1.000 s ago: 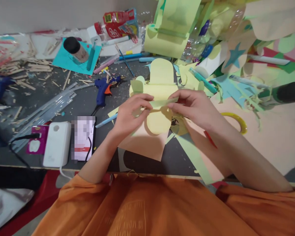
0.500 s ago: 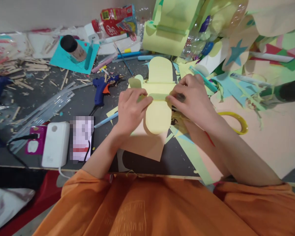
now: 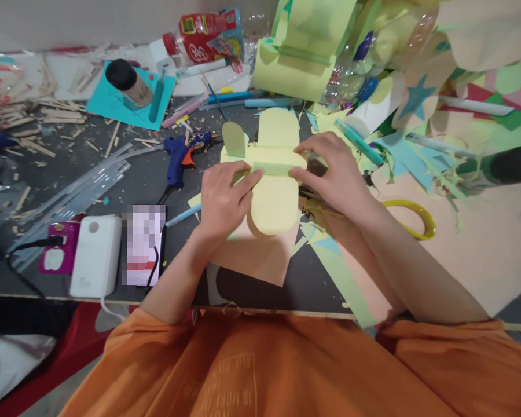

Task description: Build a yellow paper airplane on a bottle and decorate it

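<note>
A pale yellow-green paper cutout (image 3: 275, 202) with rounded flaps lies in front of me, over a peach paper sheet (image 3: 260, 260). On its left side a small rounded flap (image 3: 233, 139) stands up. My left hand (image 3: 228, 194) grips the cutout at the left end of its middle fold, thumb and fingers on the paper. At the right end, my right hand (image 3: 332, 171) has its thumb by the fold and its fingertips on the paper's upper edge, holding it between them. The fingertips partly cover the side edges.
Left of the hands lie a blue glue gun (image 3: 178, 159), a phone (image 3: 143, 246), a white power bank (image 3: 96, 255) and clear glue sticks (image 3: 76, 191). A yellow tape ring (image 3: 428, 223) and paper scraps are on the right. Bottles and markers lie behind.
The cutout has shifted slightly left with both hands. My right thumb and fingers have spread further apart along its right side, and the small left flap now stands more upright.
</note>
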A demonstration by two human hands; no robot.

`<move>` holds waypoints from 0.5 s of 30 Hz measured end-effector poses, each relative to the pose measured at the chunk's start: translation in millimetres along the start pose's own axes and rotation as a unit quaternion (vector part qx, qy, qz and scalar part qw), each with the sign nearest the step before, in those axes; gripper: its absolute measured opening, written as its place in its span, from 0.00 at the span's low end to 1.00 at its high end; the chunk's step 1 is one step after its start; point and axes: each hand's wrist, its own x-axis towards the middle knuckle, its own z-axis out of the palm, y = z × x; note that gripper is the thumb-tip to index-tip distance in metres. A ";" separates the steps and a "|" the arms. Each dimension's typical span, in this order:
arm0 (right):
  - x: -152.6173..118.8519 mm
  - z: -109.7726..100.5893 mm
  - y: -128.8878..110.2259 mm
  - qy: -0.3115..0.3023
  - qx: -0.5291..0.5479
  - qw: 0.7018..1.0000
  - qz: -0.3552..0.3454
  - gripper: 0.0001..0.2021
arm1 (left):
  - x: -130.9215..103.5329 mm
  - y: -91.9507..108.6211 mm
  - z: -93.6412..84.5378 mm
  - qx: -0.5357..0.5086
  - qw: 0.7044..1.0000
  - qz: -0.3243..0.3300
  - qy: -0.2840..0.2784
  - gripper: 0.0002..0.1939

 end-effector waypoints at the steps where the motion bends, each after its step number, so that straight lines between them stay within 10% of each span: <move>1: 0.2 0.9 -0.7 -0.003 -0.001 1.000 -0.001 0.10 | -1.5 0.1 -1.3 -0.001 1.000 -0.002 -0.002 0.19; 15: 2.2 -2.4 -3.0 0.010 0.108 0.994 -0.020 0.03 | -8.9 2.0 -0.8 0.015 0.999 0.009 -0.027 0.24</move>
